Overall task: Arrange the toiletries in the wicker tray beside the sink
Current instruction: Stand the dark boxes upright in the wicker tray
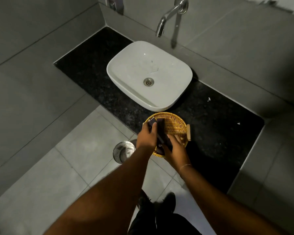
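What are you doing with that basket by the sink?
A person is sorting toiletries in a round wicker tray on the black counter, just in front of the white sink. The left hand holds a small dark box at the tray's edge. The right hand grips a long dark box over the tray.

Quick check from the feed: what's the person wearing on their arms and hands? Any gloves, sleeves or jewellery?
No gloves and no sleeves in view: both forearms are bare to the bottom edge of the picture. The left hand shows nothing worn. The right hand has a thin, light bracelet at the wrist. No rings or watch can be made out.
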### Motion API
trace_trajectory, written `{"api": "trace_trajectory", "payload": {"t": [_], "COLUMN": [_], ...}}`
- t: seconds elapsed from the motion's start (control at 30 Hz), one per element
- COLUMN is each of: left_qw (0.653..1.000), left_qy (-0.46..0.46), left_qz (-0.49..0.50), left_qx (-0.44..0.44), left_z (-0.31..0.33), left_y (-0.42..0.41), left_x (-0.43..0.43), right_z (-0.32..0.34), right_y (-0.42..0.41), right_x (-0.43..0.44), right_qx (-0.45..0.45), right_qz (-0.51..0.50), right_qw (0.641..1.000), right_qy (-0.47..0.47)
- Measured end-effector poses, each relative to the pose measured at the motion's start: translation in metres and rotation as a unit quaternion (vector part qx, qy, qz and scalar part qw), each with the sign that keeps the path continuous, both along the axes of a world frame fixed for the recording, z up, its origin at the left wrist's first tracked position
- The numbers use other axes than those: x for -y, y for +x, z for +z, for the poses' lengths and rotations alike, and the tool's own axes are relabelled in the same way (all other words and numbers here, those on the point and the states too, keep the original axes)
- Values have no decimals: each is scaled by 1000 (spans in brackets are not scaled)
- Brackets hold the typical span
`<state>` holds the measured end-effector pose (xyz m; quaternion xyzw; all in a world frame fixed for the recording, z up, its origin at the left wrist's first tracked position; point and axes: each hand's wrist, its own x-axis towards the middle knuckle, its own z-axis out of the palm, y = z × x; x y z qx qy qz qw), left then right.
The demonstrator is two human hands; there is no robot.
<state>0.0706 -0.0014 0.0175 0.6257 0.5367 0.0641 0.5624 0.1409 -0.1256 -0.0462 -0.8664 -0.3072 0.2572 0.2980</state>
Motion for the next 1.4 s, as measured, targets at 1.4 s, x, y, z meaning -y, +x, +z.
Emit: {"api": "trace_trajectory", "payload": {"t": [1.4], "left_qw": [725], "left_qy": [409], "left_qz": [-517], "left_qx": [-198], "left_z": [139], "left_y": [11], "left_x": [8], "right_z": [112], "right_y": [43], "right_x": [-8], "right_qx": [-537], "right_qz": [-318], "right_qw": [753], "right_qy": [207]}}
